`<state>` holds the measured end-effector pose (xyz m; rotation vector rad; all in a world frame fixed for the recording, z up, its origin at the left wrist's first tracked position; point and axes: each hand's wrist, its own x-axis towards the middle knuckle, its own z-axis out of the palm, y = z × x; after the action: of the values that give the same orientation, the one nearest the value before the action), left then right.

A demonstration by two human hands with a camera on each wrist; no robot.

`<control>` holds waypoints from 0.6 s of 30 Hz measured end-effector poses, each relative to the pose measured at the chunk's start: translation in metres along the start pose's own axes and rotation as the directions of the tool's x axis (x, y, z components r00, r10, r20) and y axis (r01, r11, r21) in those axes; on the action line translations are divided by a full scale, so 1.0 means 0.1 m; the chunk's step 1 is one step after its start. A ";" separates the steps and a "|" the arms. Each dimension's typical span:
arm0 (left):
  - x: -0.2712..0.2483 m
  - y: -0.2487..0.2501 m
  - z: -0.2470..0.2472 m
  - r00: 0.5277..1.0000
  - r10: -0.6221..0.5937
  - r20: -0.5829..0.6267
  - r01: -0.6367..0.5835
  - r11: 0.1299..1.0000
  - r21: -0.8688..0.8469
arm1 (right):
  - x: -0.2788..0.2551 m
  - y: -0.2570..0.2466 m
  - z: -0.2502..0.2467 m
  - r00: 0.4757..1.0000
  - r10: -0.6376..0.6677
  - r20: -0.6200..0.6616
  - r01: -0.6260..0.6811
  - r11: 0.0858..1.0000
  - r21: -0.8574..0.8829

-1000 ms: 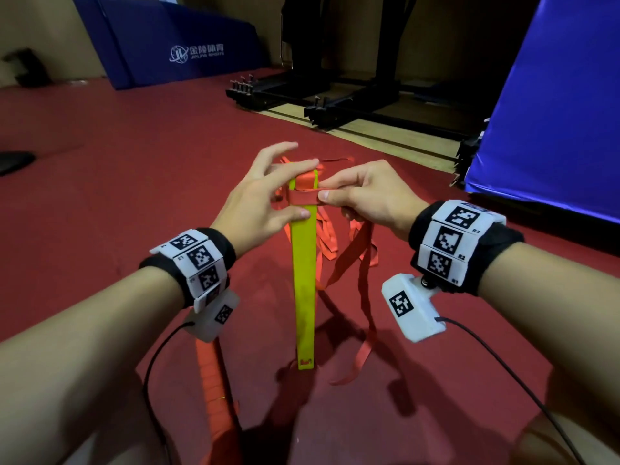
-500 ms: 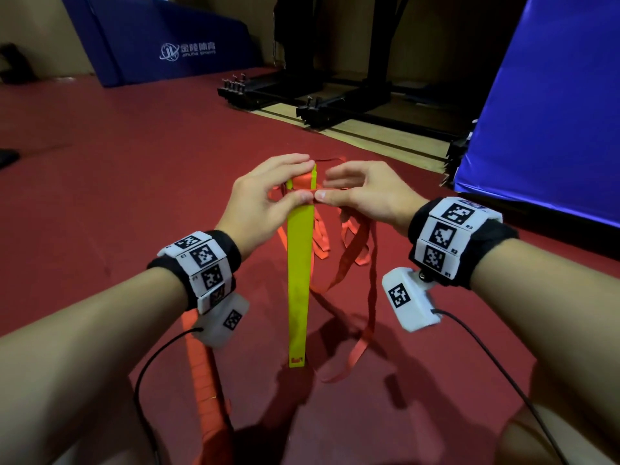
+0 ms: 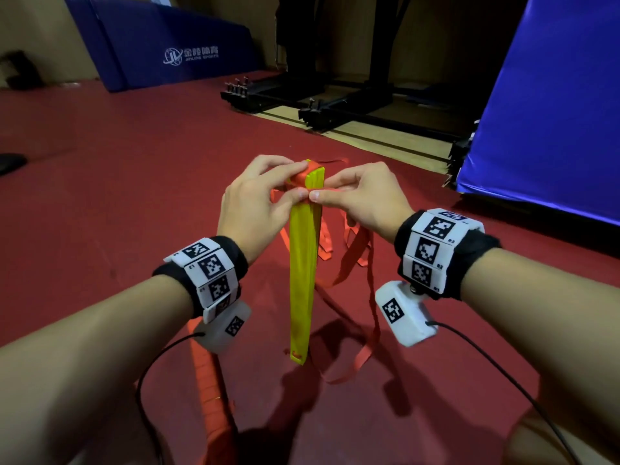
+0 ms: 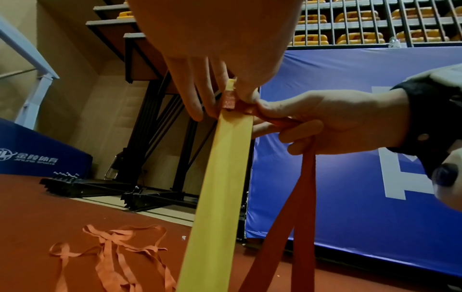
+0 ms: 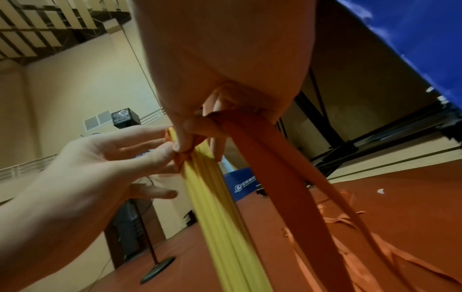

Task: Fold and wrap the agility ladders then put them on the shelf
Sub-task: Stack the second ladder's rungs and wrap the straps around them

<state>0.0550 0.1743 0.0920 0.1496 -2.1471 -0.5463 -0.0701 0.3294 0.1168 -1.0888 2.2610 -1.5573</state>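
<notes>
Left hand [image 3: 255, 203]: pinches top of yellow rung bundle [image 3: 302, 263] | Right hand [image 3: 362, 199]: pinches orange strap [image 4: 300, 197] wrapped there | Loose strap on floor [image 3: 100, 196]

Sports hall, red court floor [image 3: 117, 182], blue crash mats [image 3: 553, 105], tiered seating [image 4: 362, 25]

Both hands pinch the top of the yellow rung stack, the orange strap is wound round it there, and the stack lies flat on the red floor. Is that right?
Not quite. In the head view the yellow rung stack hangs upright from the left hand and right hand, not flat on the red floor. The orange strap is indeed wound round its top.
</notes>
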 end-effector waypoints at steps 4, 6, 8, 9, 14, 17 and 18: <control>-0.03 0.10 0.05 0.997 -0.078 0.001 0.077 0.989 -0.127 | -0.03 -0.05 -0.01 1.000 0.012 -0.013 -0.013 0.997 -0.073; -0.04 0.17 0.06 0.989 -0.147 -0.020 0.141 0.975 -0.171 | -0.05 -0.09 -0.04 0.998 -0.005 0.060 0.011 0.996 -0.091; -0.02 0.21 0.07 0.973 -0.226 -0.042 0.214 0.958 -0.189 | -0.07 -0.12 -0.06 0.988 -0.014 0.156 0.024 0.998 -0.063; -0.01 0.23 0.07 0.964 -0.261 -0.045 0.247 0.948 -0.202 | -0.07 -0.12 -0.08 0.983 -0.013 0.183 0.023 0.998 -0.054; 0.04 0.23 0.09 0.942 -0.332 0.054 0.330 0.882 -0.338 | -0.03 -0.10 -0.17 0.975 -0.018 0.223 0.040 0.995 -0.096; 0.01 0.27 0.12 0.949 -0.295 0.108 0.314 0.870 -0.380 | -0.05 -0.08 -0.18 0.972 -0.054 0.227 0.084 0.989 -0.126; 0.01 0.28 0.12 0.950 -0.292 0.109 0.311 0.869 -0.384 | -0.06 -0.08 -0.19 0.971 -0.064 0.230 0.094 0.988 -0.121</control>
<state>0.0473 0.2029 0.0990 0.2494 -2.0201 -1.1688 -0.0721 0.3450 0.1308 -1.3326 2.2146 -1.2521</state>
